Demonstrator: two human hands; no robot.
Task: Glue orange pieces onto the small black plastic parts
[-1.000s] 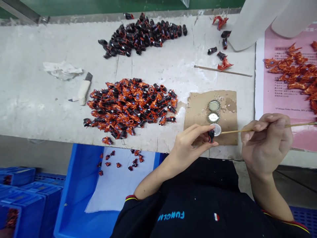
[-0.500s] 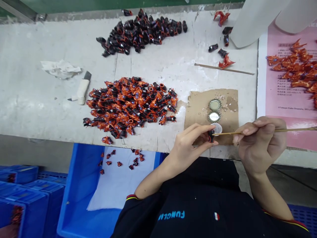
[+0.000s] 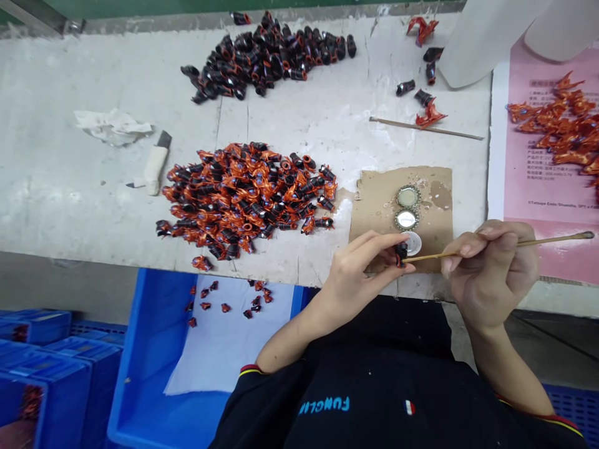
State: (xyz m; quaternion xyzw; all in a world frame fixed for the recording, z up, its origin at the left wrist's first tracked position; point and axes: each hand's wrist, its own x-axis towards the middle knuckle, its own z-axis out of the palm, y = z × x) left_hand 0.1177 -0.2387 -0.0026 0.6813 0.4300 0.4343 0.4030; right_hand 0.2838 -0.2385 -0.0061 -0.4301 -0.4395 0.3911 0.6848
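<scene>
A small black part (image 3: 400,252), mostly hidden by fingers, is pinched in the left hand (image 3: 360,274) at the table's near edge, over the cardboard (image 3: 374,199). The right hand (image 3: 491,274) grips a stick (image 3: 552,239), its tip touching the part.

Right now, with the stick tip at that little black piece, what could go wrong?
The left hand pinches the small black piece by the fingertips at the table's edge; if it slips, it may drop toward the blue bin. The thin stick in the right hand works beside three bottle caps on the cardboard, so a stray stroke could tip one.
</scene>
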